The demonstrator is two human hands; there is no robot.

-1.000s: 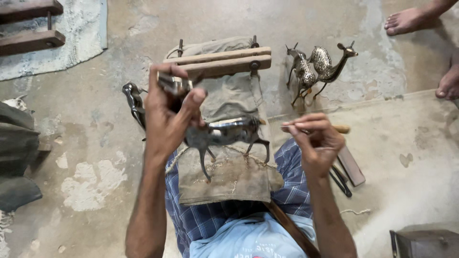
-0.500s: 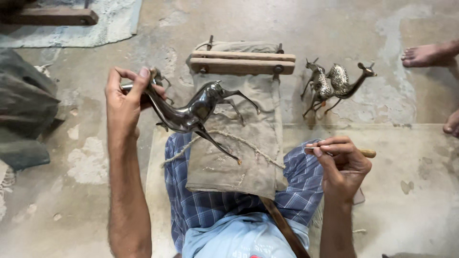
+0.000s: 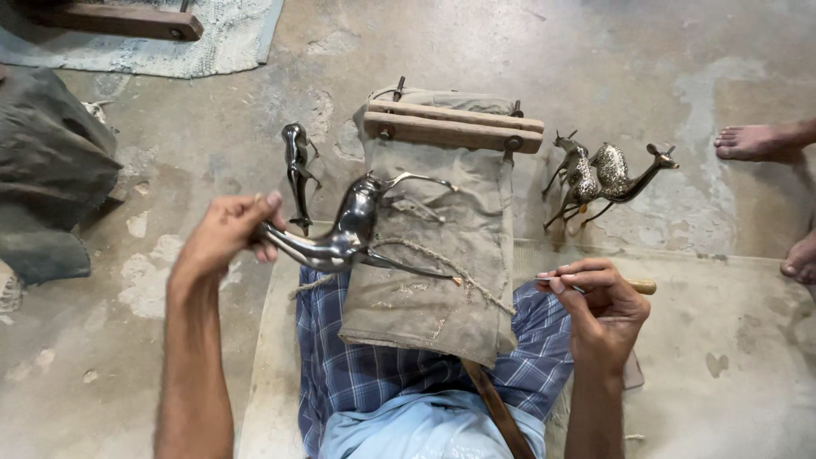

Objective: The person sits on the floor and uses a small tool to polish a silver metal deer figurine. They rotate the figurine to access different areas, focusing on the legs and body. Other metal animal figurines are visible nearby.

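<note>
The left hand, left of centre in the frame, has its fingers wrapped around the neck end of a polished, silvery metal deer figurine, holding it in the air on its side with the thin legs pointing right, over a khaki cloth apron stretched down the person's lap. At centre right, the right hand pinches a slim wooden-handled tool between thumb and curled fingers, its tip pointing left toward the figurine but apart from it. A frayed rope trails across the cloth. The cloth's upper edge is clamped between two bolted wooden bars. Just behind the held figurine, a second shiny metal figurine stands on the concrete floor. At upper right, two patterned brass deer figurines stand together, and another person's bare feet show at the right edge.
</note>
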